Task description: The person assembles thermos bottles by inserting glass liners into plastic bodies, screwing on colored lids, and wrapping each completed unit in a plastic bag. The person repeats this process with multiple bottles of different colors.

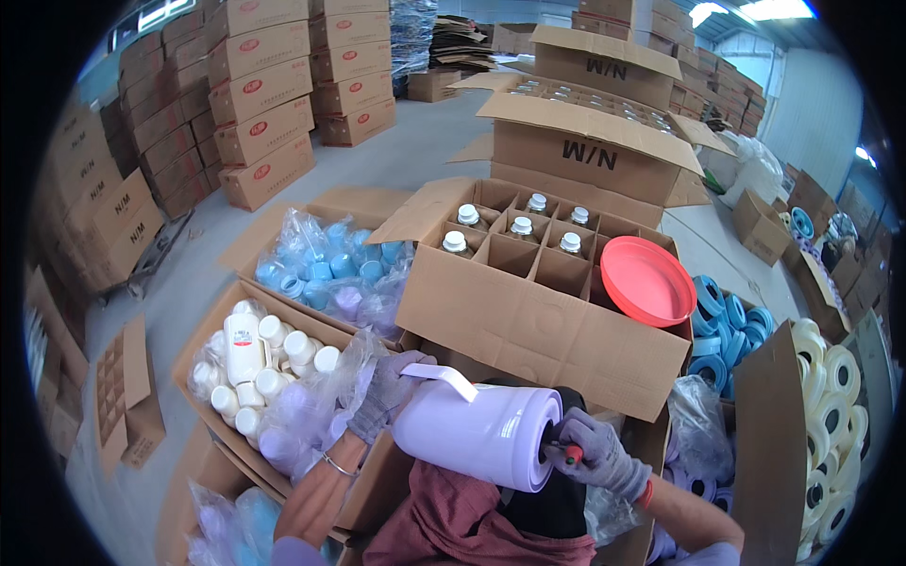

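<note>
A lavender thermos jug (472, 432) lies on its side across my lap, its white-edged handle (444, 376) up and its dark, open base facing right. My left hand (389, 389), in a grey glove, is closed against the jug's left end beside the handle; some of its fingers are hidden. The gloved right hand (604, 457) is at the base, wrapped round a tool with a red handle (573, 454). The tool's working end is out of sight. Clear plastic bagging lies against my left wrist.
Ahead stands a divided carton (543, 316) with several white-capped bottles and a red round tray (647, 280) on its right corner. Left are boxes of white jug parts (243, 349) and blue parts (330, 264). Blue rings (722, 325) and cream rings (830, 415) are at right.
</note>
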### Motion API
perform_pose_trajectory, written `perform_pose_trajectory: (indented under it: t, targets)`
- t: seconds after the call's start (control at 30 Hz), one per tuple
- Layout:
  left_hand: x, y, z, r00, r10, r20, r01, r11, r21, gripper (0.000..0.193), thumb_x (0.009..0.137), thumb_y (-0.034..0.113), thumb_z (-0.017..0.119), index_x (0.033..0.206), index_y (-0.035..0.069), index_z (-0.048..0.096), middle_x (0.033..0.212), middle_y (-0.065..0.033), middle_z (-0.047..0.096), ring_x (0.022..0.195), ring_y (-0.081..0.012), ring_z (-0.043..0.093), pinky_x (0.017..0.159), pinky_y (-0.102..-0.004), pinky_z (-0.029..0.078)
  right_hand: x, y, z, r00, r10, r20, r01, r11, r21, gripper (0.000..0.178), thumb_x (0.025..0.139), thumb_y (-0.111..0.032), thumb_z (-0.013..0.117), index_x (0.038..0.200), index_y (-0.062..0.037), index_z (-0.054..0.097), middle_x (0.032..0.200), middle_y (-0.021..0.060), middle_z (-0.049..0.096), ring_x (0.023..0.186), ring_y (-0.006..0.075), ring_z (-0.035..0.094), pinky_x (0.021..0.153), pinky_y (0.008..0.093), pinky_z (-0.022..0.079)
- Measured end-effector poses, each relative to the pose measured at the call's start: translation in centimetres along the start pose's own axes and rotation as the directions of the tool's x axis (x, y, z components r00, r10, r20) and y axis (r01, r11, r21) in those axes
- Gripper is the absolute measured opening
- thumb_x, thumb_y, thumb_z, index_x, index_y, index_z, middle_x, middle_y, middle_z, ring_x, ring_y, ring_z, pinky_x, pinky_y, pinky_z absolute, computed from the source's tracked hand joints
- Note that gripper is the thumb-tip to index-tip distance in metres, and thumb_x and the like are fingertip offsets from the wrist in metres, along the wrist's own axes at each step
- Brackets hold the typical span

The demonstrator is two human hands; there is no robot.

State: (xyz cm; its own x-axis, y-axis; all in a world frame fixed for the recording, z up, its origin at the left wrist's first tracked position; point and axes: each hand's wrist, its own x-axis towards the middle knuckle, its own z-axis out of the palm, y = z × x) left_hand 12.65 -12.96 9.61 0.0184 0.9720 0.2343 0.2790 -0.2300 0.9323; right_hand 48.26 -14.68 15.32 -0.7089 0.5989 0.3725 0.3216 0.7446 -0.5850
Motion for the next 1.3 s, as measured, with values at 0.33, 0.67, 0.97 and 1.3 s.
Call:
perform_pose_trajectory:
  t: [0.33,0.67,0.97,1.3]
  targets:
    - [5.6,9.1,2.6,0.808,0.554,0.199,-0.588,0.769,0.249,0.02,0.076,0.012,0.078,0.092,0.004,0.069,0.096,-0.0124,0.071,0.093,-0.0288,0.07,0.098,-0.0422,0.049,3.3,8.5,-13.9,0.974,0.0,-0.225,-0.158,0.714,-0.683,0.022,0.083,-0.02,0.07,0.09,-0.0049,0.056,0.089,0.0162,0.059,0.077,0.0372,0.062,0.065,0.045,0.05]
    - [-3.7,9.9,6.9,0.599,0.433,0.673,-0.642,0.762,0.081,0.041,0.076,0.021,0.075,0.114,0.008,0.068,0.122,-0.0099,0.065,0.119,-0.0292,0.06,0.109,-0.0513,0.038,-1.1,16.0,-18.5,0.616,0.31,-0.724,-0.706,0.626,-0.331,0.026,0.09,-0.029,0.063,0.097,-0.0047,0.067,0.09,0.0164,0.066,0.088,0.0377,0.065,0.077,0.0459,0.051]
    - [2.2,11.4,8.6,0.891,0.344,0.296,-0.36,0.933,-0.001,0.032,0.085,0.008,0.059,0.114,-0.005,0.065,0.116,-0.0214,0.066,0.111,-0.0384,0.062,0.103,-0.0454,0.044,-23.8,28.0,-7.7,0.031,0.933,-0.358,-0.758,0.255,0.6,0.019,0.089,-0.026,0.069,0.087,-0.0087,0.06,0.067,0.0003,0.057,0.052,0.0141,0.054,0.046,0.0323,0.047]
    - [8.9,13.6,23.2,0.343,0.482,0.806,-0.36,0.86,-0.361,0.027,0.094,0.024,0.059,0.107,0.002,0.069,0.1,-0.0168,0.07,0.099,-0.037,0.064,0.087,-0.0421,0.05,-14.3,3.3,2.4,0.52,0.5,-0.692,-0.388,0.861,0.33,0.003,0.086,-0.001,0.06,0.088,0.0013,0.059,0.089,0.0094,0.057,0.084,0.0206,0.054,0.077,0.0341,0.043]
